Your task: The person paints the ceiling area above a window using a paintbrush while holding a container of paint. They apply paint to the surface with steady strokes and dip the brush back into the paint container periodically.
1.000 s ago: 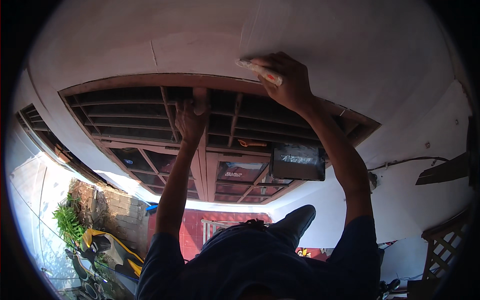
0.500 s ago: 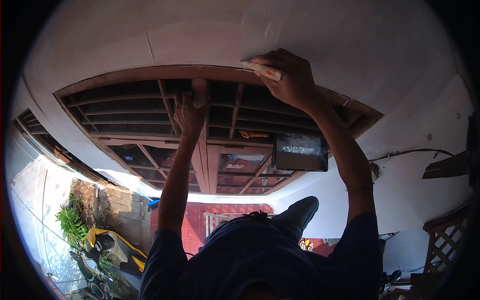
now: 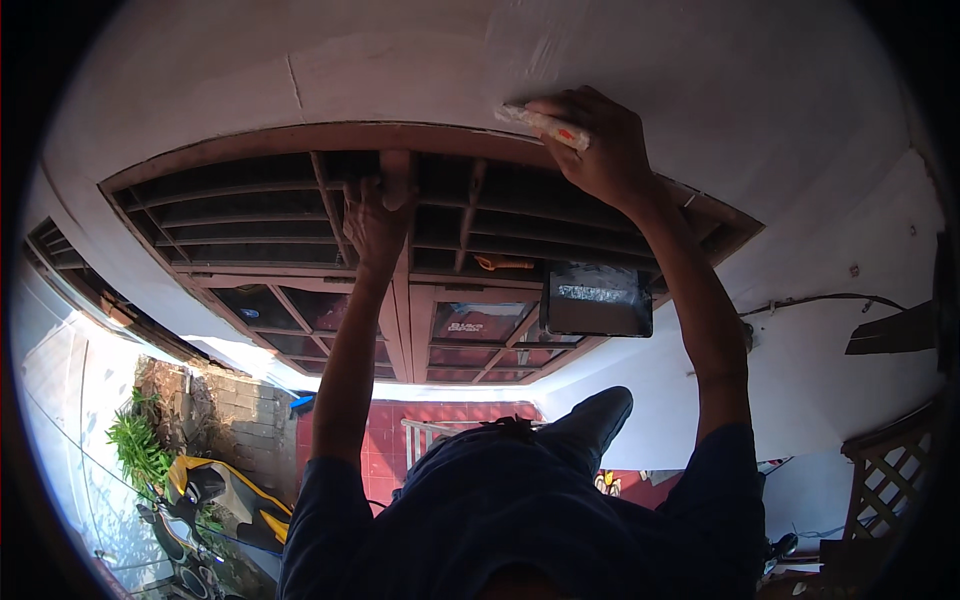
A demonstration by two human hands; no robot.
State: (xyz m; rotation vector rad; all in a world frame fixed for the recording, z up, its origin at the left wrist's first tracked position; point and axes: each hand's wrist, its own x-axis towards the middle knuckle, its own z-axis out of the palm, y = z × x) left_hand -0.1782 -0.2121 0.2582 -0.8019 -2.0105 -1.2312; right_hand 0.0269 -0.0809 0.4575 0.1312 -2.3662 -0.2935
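My right hand (image 3: 607,148) is closed around the pale, paste-smeared handle of what looks like a putty knife (image 3: 560,128), marked with orange-red. Its tip points left, at the white wall (image 3: 420,70) just above the window frame (image 3: 265,142); whether it touches the wall I cannot tell. Lower down, my left hand (image 3: 376,222) grips the brown centre post (image 3: 397,165) between the slatted vent openings. A pale patch shows by its thumb, too dim to make out. Below my right forearm, a black tray (image 3: 597,318) with whitish smears sits against the window.
An orange-handled object (image 3: 505,264) rests on the vent ledge beside the tray. Glazed window panes (image 3: 480,322) lie below the vents. Far beneath are a red tiled floor (image 3: 385,440), a light slatted rail or ladder (image 3: 418,438) and a yellow-black motorbike (image 3: 235,500). A cable (image 3: 820,302) runs along the right wall.
My right hand has moved the putty knife slightly up and right, from the frame's top edge onto the wall area above. My left hand keeps its grip on the post. The view has shifted slightly.
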